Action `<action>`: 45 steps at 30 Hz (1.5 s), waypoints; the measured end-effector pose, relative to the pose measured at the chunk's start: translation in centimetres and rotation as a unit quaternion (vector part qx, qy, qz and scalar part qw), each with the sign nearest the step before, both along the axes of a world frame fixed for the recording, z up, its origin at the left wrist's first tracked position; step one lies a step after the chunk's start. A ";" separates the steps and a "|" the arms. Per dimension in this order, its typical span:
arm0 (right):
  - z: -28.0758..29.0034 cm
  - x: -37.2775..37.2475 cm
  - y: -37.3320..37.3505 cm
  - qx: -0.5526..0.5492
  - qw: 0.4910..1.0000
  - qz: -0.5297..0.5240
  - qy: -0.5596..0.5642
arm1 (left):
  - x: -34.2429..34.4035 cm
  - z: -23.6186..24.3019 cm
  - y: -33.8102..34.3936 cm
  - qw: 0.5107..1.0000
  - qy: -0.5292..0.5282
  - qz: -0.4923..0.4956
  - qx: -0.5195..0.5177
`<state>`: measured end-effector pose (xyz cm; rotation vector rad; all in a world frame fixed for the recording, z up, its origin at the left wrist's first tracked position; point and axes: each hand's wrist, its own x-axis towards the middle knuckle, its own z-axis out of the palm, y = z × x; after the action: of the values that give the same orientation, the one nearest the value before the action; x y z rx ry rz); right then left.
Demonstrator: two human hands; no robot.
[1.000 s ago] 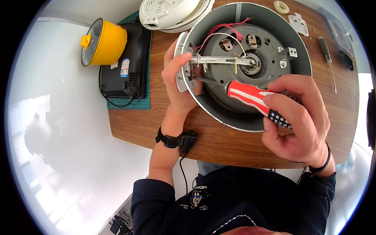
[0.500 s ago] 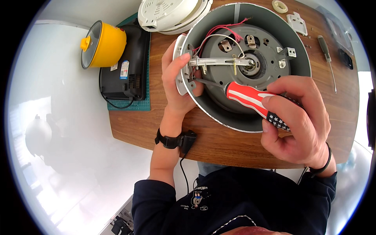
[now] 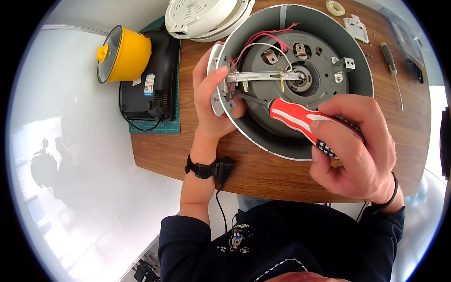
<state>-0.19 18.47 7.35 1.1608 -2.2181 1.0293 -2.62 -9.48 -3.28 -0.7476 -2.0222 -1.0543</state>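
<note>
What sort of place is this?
Probably a small-appliance workspace: an open round metal housing with exposed red wires, a red-handled screwdriver in the right hand, and a grey-handled screwdriver on the wooden table.

Matt metal housing [image 3: 361,82], smooth wood-grain tabletop [image 3: 268,176]

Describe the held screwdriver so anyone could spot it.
Find the grey-lined appliance shell on the wooden table. Over its near side, the right hand holds a striped screwdriver. Its red-and-white handle distinguishes it from the grey screwdriver lying farther right.
</note>
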 end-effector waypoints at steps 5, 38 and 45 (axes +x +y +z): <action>-0.3 0.0 -0.4 -0.015 1.000 0.004 0.014 | 0.1 -0.1 -0.1 1.000 -0.004 -0.025 0.017; 0.0 -0.3 0.9 -0.005 0.999 0.025 -0.032 | 0.7 0.3 -0.4 1.000 -0.014 -0.015 -0.005; -0.1 -0.1 1.4 0.003 0.999 0.021 -0.045 | 0.7 0.2 -0.3 1.000 -0.014 -0.020 0.002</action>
<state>-0.33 19.91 7.28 1.1906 -2.2757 1.1141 -1.89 -9.80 -3.10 -0.7778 -2.0363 -1.0964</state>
